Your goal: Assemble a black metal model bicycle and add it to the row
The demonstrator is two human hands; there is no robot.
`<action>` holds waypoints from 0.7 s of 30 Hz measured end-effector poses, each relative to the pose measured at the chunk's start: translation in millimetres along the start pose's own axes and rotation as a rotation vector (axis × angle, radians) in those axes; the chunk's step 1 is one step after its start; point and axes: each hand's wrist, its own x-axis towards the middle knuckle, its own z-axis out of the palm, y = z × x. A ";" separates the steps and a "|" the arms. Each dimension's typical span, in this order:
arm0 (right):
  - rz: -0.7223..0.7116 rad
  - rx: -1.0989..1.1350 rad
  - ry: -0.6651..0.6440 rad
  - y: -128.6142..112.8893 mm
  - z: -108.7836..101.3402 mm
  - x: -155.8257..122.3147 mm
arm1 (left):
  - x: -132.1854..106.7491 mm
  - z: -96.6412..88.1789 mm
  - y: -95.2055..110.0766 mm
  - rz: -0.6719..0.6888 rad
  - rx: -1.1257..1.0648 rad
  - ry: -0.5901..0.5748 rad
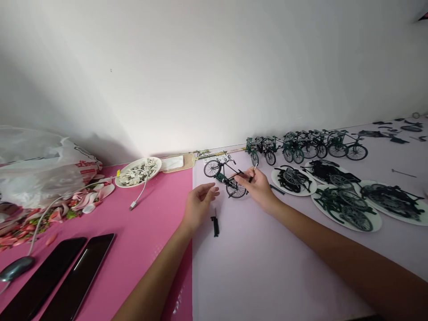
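Note:
A small model bicycle with dark wheels and a green part on its frame is tilted above the pale mat. My right hand is closed on it at its right end. A thin piece with a pale metal tip also pokes up from those fingers; its kind is unclear. Left of the bicycle, my left hand hovers with loosely bent fingers, thumb apart, and nothing visible in it. Below that hand lies a small black piece with a thin rod.
Assembled model bicycles stand along the wall. Plates of bicycle parts lie at right, loose parts beyond. On the pink left side are a plate of pale pieces, a cable, two phones, a mouse and plastic bags.

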 end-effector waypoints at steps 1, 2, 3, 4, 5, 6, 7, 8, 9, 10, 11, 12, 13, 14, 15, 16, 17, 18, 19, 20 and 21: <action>-0.034 -0.016 0.022 1.3 0.4 -0.4 | 0.2 0.3 -0.2 0.006 0.002 0.018; -0.066 -0.034 0.041 2.5 0.8 -1.0 | 0.1 1.0 -0.2 0.008 -0.004 0.027; -0.093 -0.061 0.056 3.4 1.2 -1.9 | -0.5 2.0 0.2 0.007 -0.017 0.027; -0.116 -0.096 0.068 3.9 1.4 -2.9 | -1.6 3.4 1.2 0.002 -0.036 0.020; -0.138 -0.138 0.073 4.1 1.6 -4.2 | -3.1 5.1 2.8 -0.006 -0.058 0.006; -0.159 -0.185 0.075 3.8 1.7 -5.8 | -5.0 7.2 4.8 -0.016 -0.082 -0.014; -0.178 -0.231 0.071 3.0 2.0 -7.6 | -7.1 9.3 7.1 -0.026 -0.106 -0.039; -0.197 -0.273 0.065 1.9 2.5 -9.5 | -9.2 11.5 9.5 -0.033 -0.128 -0.065; -0.218 -0.308 0.058 0.4 3.3 -11.7 | -11.1 13.5 11.6 -0.037 -0.147 -0.089; -0.243 -0.335 0.053 -1.2 4.3 -14.0 | -12.8 15.2 13.4 -0.037 -0.160 -0.102; -0.274 -0.362 0.049 -2.9 5.6 -16.4 | -14.0 16.7 14.7 -0.036 -0.169 -0.107; -0.309 -0.387 0.049 -4.5 7.0 -18.6 | -14.8 17.8 15.4 -0.036 -0.170 -0.107; -0.349 -0.412 0.049 -5.9 8.5 -20.8 | -15.4 18.6 15.6 -0.038 -0.169 -0.105; -0.390 -0.436 0.046 -7.0 9.8 -22.7 | -15.7 19.3 15.6 -0.043 -0.169 -0.106; -0.427 -0.457 0.039 -7.8 10.8 -24.3 | -16.1 19.9 15.4 -0.051 -0.173 -0.112; -0.458 -0.475 0.025 -8.3 11.6 -25.7 | -16.6 20.6 15.2 -0.060 -0.185 -0.123; -0.486 -0.494 0.009 -8.6 12.1 -26.8 | -17.3 21.5 15.1 -0.067 -0.202 -0.133; -0.511 -0.514 -0.009 -8.7 12.4 -27.8 | -18.2 22.4 15.2 -0.071 -0.219 -0.143; -0.530 -0.537 -0.029 -8.8 12.4 -28.5 | -19.4 23.4 15.6 -0.070 -0.229 -0.151; -0.545 -0.559 -0.053 -9.0 12.4 -29.1 | -20.6 24.4 16.1 -0.062 -0.231 -0.158; -0.559 -0.578 -0.081 -9.2 12.4 -29.7 | -21.7 25.2 16.6 -0.049 -0.223 -0.164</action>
